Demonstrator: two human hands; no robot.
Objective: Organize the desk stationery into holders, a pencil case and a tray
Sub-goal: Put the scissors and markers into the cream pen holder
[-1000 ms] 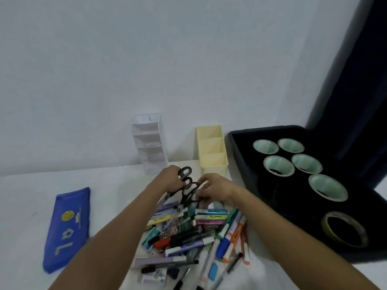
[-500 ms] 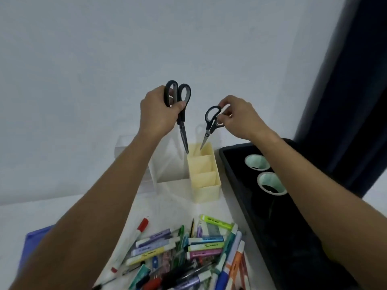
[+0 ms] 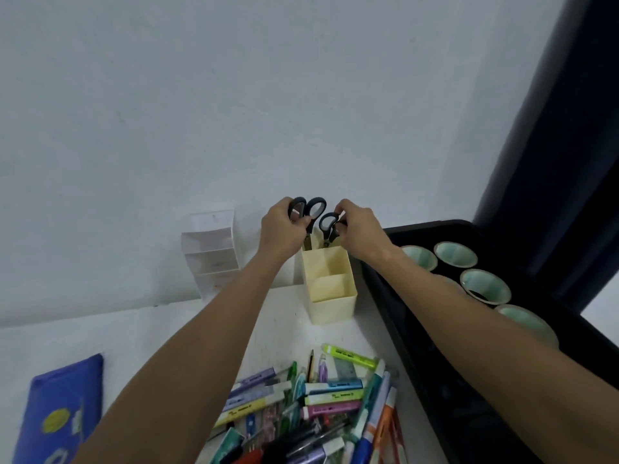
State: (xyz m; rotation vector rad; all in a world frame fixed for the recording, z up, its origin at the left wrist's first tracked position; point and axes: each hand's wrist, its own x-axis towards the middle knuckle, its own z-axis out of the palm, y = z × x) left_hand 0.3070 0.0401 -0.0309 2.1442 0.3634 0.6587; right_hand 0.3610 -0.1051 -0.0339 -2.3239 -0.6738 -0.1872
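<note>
Both scissors lowered since earlier frame; blades now sunk in rear compartment of yellow holder [image 3: 330,289]. Large scissors [image 3: 307,212] pinched at handles by left hand [image 3: 281,231], small scissors [image 3: 330,226] by right hand [image 3: 360,234]. Long axes near vertical, points down; release pending.

Two holders [image 3: 330,286] stand behind the pens [image 3: 311,406]; tray [image 3: 418,346] right, pencil case [image 3: 60,406] left.
</note>
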